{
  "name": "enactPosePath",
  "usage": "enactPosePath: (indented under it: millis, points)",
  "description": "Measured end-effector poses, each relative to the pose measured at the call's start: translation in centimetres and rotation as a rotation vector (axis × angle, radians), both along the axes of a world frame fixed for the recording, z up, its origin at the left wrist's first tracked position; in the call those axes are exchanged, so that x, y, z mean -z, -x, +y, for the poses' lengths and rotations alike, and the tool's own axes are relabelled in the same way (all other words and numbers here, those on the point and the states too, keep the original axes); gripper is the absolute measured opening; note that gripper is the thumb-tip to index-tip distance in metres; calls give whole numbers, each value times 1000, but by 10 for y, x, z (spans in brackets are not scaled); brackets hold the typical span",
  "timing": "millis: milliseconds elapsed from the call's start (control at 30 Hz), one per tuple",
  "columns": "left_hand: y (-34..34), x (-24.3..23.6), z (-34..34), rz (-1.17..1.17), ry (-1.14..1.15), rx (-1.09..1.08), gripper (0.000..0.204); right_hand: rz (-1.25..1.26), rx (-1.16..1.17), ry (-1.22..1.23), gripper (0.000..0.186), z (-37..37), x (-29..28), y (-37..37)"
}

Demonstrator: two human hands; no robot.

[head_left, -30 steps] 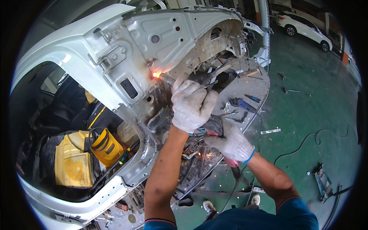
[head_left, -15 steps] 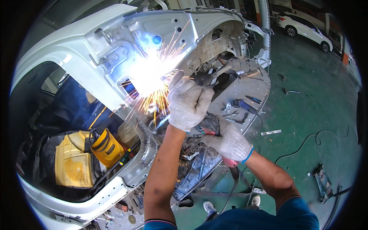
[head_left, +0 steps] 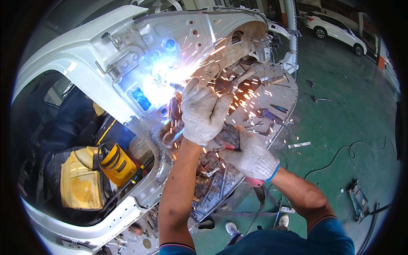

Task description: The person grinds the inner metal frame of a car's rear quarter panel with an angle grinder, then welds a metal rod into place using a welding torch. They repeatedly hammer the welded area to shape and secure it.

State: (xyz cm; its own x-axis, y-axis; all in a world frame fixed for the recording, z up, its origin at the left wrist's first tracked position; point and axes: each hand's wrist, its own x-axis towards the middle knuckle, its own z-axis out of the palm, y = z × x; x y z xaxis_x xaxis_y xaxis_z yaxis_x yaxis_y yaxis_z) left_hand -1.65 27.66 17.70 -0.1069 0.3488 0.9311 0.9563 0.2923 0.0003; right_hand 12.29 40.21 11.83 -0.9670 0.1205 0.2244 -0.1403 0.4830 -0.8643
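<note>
A bright welding arc (head_left: 161, 85) glares against the inner panel of a white car body shell (head_left: 80, 49). My gloved left hand (head_left: 202, 112) is closed close to the arc, curled around the front of a welding torch. The torch's nozzle (head_left: 177, 87) pokes out past its fingers. Behind and to the right, my gloved right hand (head_left: 251, 155) grips the torch's body, whose red handle (head_left: 255, 182) shows below the palm, with a cable running down from it. Orange sparks fly right and downward around my left hand. Glare hides the exact weld spot.
Tools and metal scraps lie on a grey work surface (head_left: 282, 91), including an angle grinder (head_left: 270, 115). A yellow bag (head_left: 119, 165) sits inside the car body at left. On the green floor are a hammer (head_left: 321, 99), a cable (head_left: 331, 168) and a jack (head_left: 358, 202).
The glare has shrunk, showing more of the panel and a rectangular opening. Sparks now spread right across the work surface instead of fanning around the arc. My left hand has shifted slightly left.
</note>
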Motion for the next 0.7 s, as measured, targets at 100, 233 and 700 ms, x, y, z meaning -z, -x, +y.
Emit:
enactPosePath:
  millis: [100, 233, 700]
  points:
    - [-1, -2, 0, 3, 6, 1, 27, 117, -29, -11, 51, 0, -2, -1]
    - [-6, -3, 1, 67, 47, 2, 23, 42, -111, 92, 49, 5, -2, -6]
    - [2, 3, 1, 84, 60, -27, 22, 66, -98, 123, 48, 6, 10, 0]
